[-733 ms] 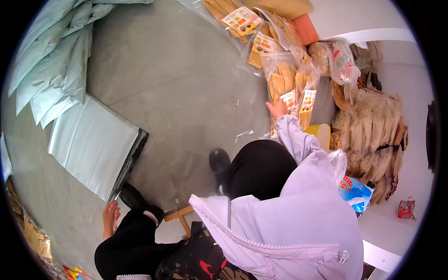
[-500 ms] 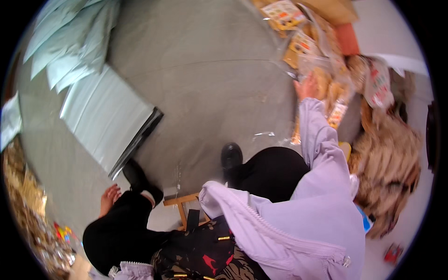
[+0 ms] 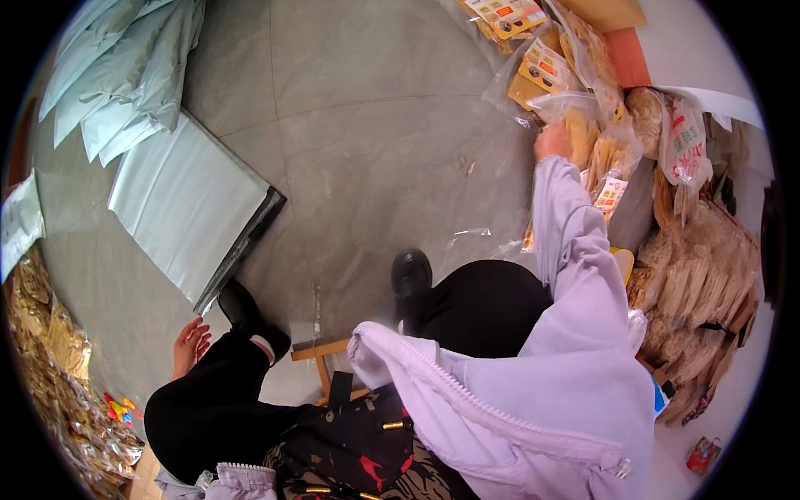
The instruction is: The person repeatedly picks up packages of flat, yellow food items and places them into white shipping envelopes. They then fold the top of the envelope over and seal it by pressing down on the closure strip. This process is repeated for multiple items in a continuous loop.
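My right hand (image 3: pixel 553 143) reaches out to the right and closes on the edge of a clear plastic bag (image 3: pixel 581 129) with pale yellow dried food inside. Its fingertips are partly hidden against the plastic. Further bags of the same kind, with yellow-and-white labels (image 3: pixel 546 67), lie just beyond it. At the left, beside my knee, my left hand (image 3: pixel 192 343) hangs with its fingers loosely apart and holds nothing. Close to its fingertips is the near corner of a stack of white mailing bags (image 3: pixel 192 212) with a dark edge.
Several filled pale mailing bags (image 3: pixel 125 75) are heaped at the far left. Packed goods in shiny wrapping (image 3: pixel 50 358) line the left side. Bundles of brown dried food (image 3: pixel 696 275) are piled at the right. Between my feet and body is a wooden stool frame (image 3: pixel 321 354).
My right hand's fingers, spread over the bag before, have drawn in and closed at its edge. My left hand has stayed almost in place, beside the mailing bags.
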### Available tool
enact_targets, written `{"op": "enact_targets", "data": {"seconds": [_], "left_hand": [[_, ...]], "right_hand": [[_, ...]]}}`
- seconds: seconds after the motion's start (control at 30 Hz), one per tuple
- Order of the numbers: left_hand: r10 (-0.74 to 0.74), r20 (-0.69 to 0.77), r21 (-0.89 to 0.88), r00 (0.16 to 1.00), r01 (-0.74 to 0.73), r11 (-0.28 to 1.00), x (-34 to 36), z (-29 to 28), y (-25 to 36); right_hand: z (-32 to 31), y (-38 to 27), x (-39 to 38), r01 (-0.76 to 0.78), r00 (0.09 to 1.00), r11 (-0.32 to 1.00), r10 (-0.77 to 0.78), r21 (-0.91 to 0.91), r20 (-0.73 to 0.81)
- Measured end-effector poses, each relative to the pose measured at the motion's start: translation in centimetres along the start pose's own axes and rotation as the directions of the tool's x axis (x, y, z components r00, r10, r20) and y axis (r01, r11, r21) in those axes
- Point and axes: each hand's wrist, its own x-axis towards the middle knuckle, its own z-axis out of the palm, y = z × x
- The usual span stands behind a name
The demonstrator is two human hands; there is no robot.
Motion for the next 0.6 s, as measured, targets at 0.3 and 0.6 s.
{"op": "enact_targets", "data": {"seconds": [0.3, 0.6], "left_hand": [[0.048, 0.029, 0.071, 0.998, -0.050, 0.996, 1.4, 1.8, 2.6], [0.158, 0.074, 0.091, 0.985, -0.164, 0.982, 2.7, 2.0, 2.6]], "right_hand": [[-5.4, -11.7, -7.3, 0.146, 0.922, 0.377, -0.388, 0.915, 0.013], [-6.8, -21.8, -0.6, 0.476, 0.768, 0.537, -0.640, 0.696, -0.032]]}}
